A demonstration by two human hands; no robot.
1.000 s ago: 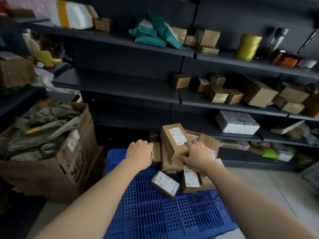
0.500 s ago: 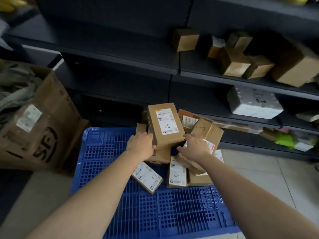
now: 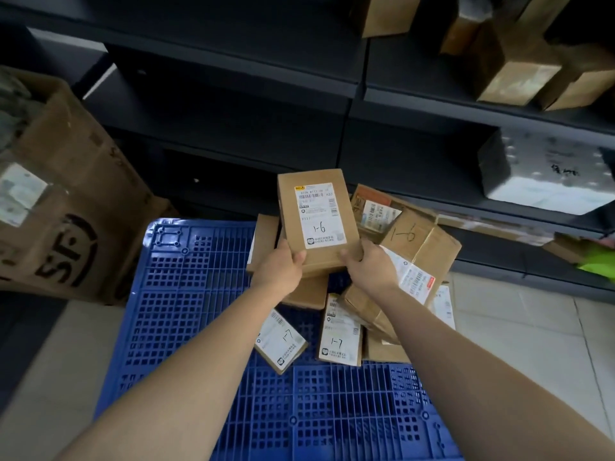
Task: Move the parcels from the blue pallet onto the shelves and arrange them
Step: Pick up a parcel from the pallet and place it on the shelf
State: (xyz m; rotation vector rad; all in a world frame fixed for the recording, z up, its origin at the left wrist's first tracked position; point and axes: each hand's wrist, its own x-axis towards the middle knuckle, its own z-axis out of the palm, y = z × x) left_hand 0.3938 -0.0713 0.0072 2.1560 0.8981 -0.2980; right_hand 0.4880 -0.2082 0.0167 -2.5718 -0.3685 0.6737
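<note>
A brown cardboard parcel [image 3: 317,217] with a white label marked "1-6" is held above a heap of parcels. My left hand [image 3: 281,269] grips its lower left corner and my right hand [image 3: 369,266] grips its lower right corner, thumbs on top. Below lies the blue pallet [image 3: 199,311] with several more parcels: a bigger box marked "1-6" [image 3: 419,247] to the right, two small ones marked "1-7" [image 3: 281,341] [image 3: 339,334] nearer me. Dark shelves [image 3: 233,104] rise behind the pallet.
A large open cardboard carton [image 3: 66,201] stands left of the pallet. The right shelf bays hold brown boxes [image 3: 519,71] and a white foam box [image 3: 545,174]. Pale tiled floor [image 3: 532,344] lies to the right of the pallet.
Both hands have closed on the "1-6" parcel's lower corners and raised it off the heap. The view has tilted down and moved closer to the pallet.
</note>
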